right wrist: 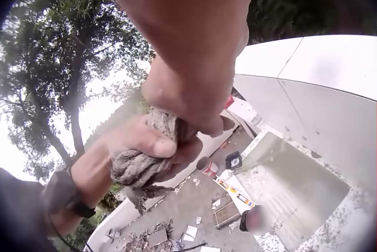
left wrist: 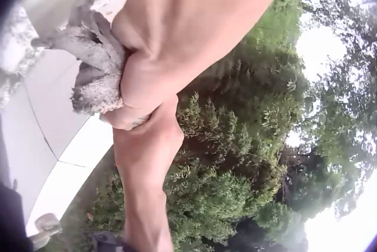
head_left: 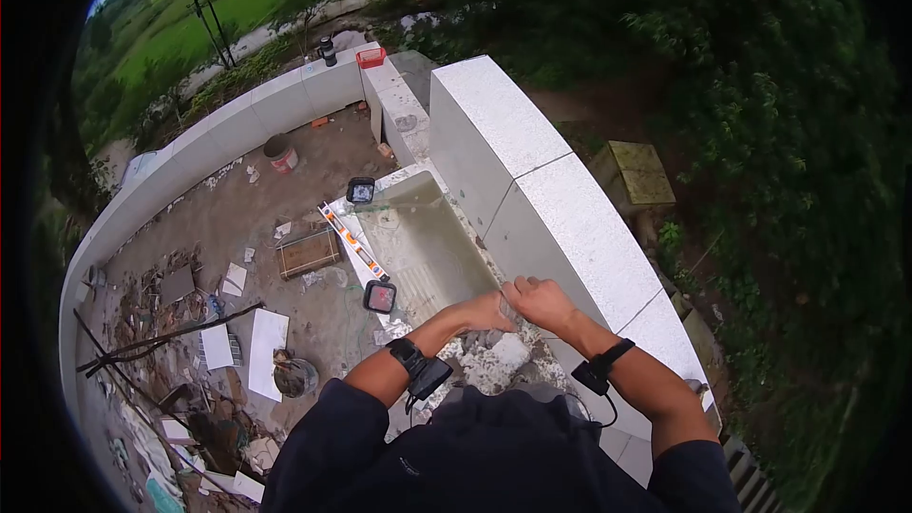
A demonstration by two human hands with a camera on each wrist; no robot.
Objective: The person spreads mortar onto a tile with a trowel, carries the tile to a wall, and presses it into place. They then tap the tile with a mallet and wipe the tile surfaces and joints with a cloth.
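Observation:
Both hands grip a wet grey rag [right wrist: 141,166], twisted and bunched between them. My left hand [head_left: 484,312] has its fingers curled round one part of it. The right hand [head_left: 541,302] holds the other part in a fist, close against the left. Loose folds of the rag [left wrist: 97,57] stick out beside the fingers in the left wrist view. Below the hands in the head view is the near end of a pale basin [head_left: 446,192] with cloudy water in it.
White-topped wall [head_left: 570,195] runs along the right. An orange and white spirit level [head_left: 353,242] lies on the basin's left edge, between two black square objects [head_left: 361,190]. A pale speckled lump [head_left: 494,361] sits near my body. Rubble and boards [head_left: 269,351] litter the left ground.

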